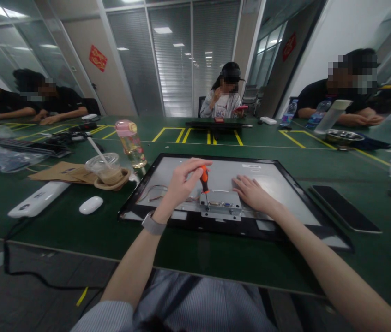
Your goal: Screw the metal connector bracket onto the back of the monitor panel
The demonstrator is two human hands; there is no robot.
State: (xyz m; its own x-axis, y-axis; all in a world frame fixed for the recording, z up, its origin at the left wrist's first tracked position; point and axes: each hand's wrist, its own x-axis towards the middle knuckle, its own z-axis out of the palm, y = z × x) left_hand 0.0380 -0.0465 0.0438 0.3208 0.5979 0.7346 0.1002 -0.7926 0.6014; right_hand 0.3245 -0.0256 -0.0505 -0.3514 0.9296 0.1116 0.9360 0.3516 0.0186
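My left hand (185,181) is closed around the orange-and-black handle of a screwdriver (204,180). The screwdriver stands nearly upright, its shaft running down to a metal box (220,203) with connector ports along its front. That box sits on the grey back of a flat display panel (264,177) with a black frame. My right hand (249,190) lies flat on the panel just right of the box, fingers spread and holding nothing. Thin wires (157,191) run across the panel left of the box, partly behind my left hand.
Left of the panel are a white mouse (91,205), a white power strip (39,199), an iced drink cup (103,167) and a pink-lidded bottle (131,143). A dark phone (344,207) lies to the right. Several people sit around the green table (181,249).
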